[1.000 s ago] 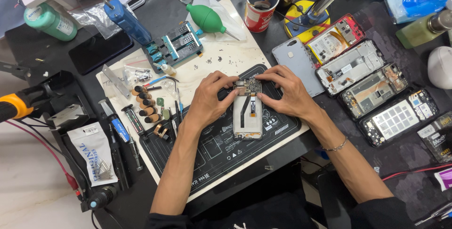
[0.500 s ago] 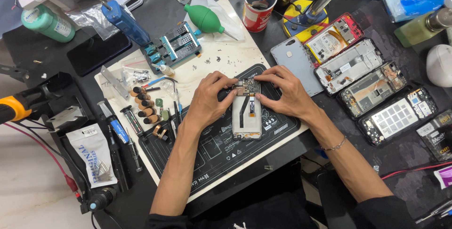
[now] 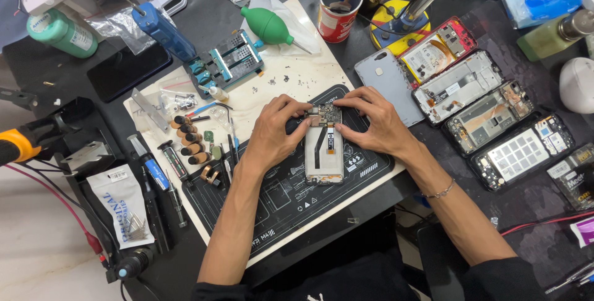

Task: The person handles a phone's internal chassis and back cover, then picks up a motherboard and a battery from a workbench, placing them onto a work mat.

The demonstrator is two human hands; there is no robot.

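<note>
— Where's the phone?

— The opened white-framed phone body with the black ribbon cable (image 3: 323,152) lies on the black printed work mat (image 3: 272,196). My left hand (image 3: 272,133) and right hand (image 3: 371,121) press curled fingertips on its top circuit board; neither grips it.

— Any change?

— None in the last second; both hands stay put, so I judge it's fine seating work. Stripped phone frames (image 3: 476,106) lie right.

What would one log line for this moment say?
left hand: fingertips on opened white phone frame | right hand: pressing its top circuit board | surface: black repair mat
</note>
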